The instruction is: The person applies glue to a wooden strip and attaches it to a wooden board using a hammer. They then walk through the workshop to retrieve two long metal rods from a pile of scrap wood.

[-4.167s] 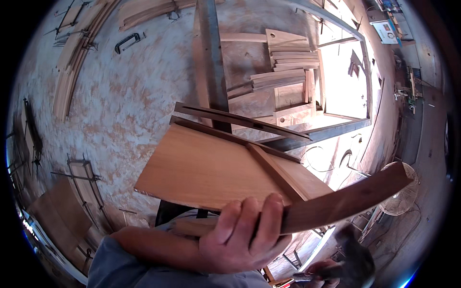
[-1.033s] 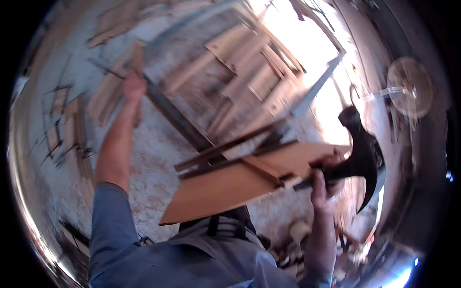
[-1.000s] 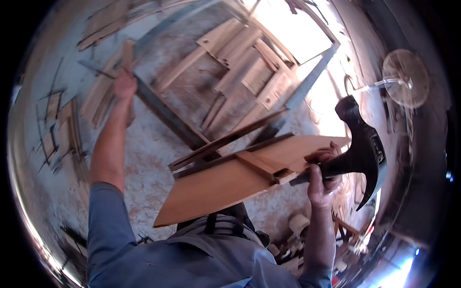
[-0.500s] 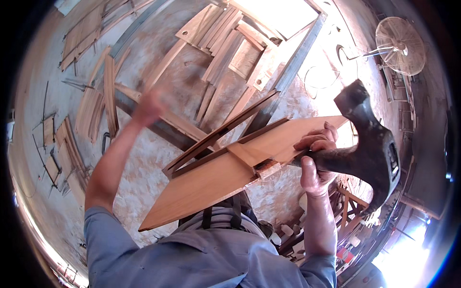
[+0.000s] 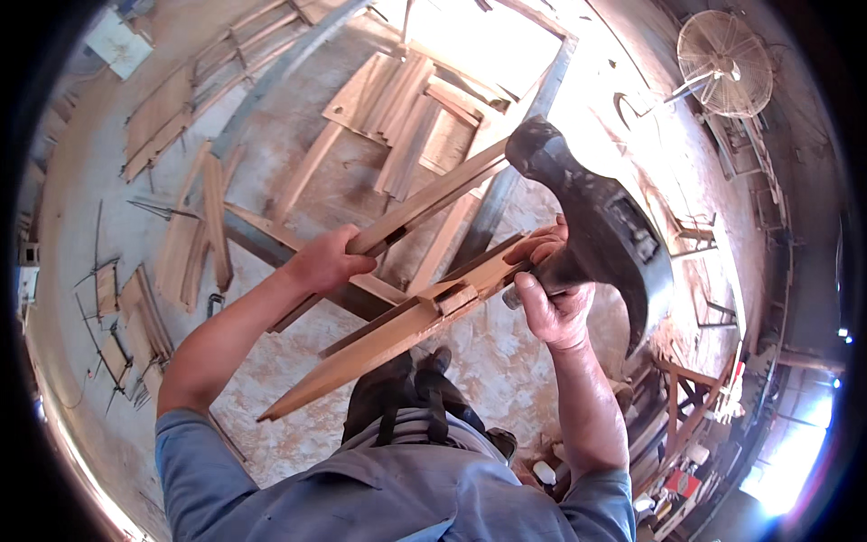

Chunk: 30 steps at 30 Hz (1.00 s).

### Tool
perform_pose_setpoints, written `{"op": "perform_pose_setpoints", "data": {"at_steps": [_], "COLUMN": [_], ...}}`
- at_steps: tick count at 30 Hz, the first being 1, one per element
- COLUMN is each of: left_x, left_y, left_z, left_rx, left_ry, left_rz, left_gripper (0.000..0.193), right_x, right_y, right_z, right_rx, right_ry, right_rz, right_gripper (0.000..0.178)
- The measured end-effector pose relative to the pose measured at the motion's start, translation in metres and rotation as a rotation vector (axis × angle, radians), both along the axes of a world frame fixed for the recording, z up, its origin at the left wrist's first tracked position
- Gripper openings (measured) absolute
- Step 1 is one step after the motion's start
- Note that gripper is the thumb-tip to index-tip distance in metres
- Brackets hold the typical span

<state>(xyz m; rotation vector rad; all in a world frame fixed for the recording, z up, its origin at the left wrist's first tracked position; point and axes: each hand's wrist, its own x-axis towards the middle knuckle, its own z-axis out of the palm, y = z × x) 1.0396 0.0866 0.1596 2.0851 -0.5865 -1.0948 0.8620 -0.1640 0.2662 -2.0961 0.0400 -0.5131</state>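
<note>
My left hand (image 5: 327,259) grips the upper rail of a wooden frame piece (image 5: 379,336), a flat board joined to thin slats, held tilted in front of my body. My right hand (image 5: 553,291) holds a black claw hammer (image 5: 596,217) by its handle, with its head raised close to the camera, and the fingers also rest against the right end of the board. Both blue sleeves come in from the lower edge. The board's edge faces me, so its top face is mostly hidden.
Loose planks (image 5: 203,226) and a stack of boards (image 5: 406,108) lie on the dusty concrete floor around a metal beam (image 5: 271,72). A standing fan (image 5: 722,54) is at the upper right. Wooden furniture frames (image 5: 686,397) crowd the lower right.
My left hand came back from the planks on the floor and took hold of the frame's upper rail. The board has tipped edge-on, and the hammer head has risen closer to the camera.
</note>
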Motion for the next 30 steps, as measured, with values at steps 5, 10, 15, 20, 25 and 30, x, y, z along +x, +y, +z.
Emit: {"op": "perform_pose_setpoints", "data": {"at_steps": [5,10,15,20,25,30], "left_x": [-0.006,-0.031,-0.051,-0.064,-0.081,-0.101], "left_y": [0.002,-0.004,-0.008,-0.007,-0.017,-0.023], "left_z": [0.100,0.155,0.170,0.162,0.181,0.191], "left_rx": [-0.057,-0.097,0.008,-0.042,0.136,0.221], "left_ry": [-0.207,-0.263,-0.312,-0.367,-0.588,-0.731], "left_rz": [-0.034,-0.080,-0.080,-0.075,-0.131,-0.078], "left_gripper": [0.044,0.048,0.047,0.049,0.063,0.071], "right_x": [0.004,0.018,0.020,0.017,0.014,0.011], "right_y": [-0.006,-0.005,-0.009,-0.016,-0.012,-0.010], "right_z": [-0.011,-0.027,-0.013,-0.023,-0.025,-0.031], "right_rx": [-0.058,-0.046,-0.200,-0.287,-0.326,-0.297], "right_ry": [-0.121,-0.295,-0.443,-0.426,-0.470,-0.519], "right_rz": [0.064,-0.022,-0.023,-0.005,-0.109,-0.155], "right_gripper": [0.017,0.028,0.026,0.040,0.037,0.035]}}
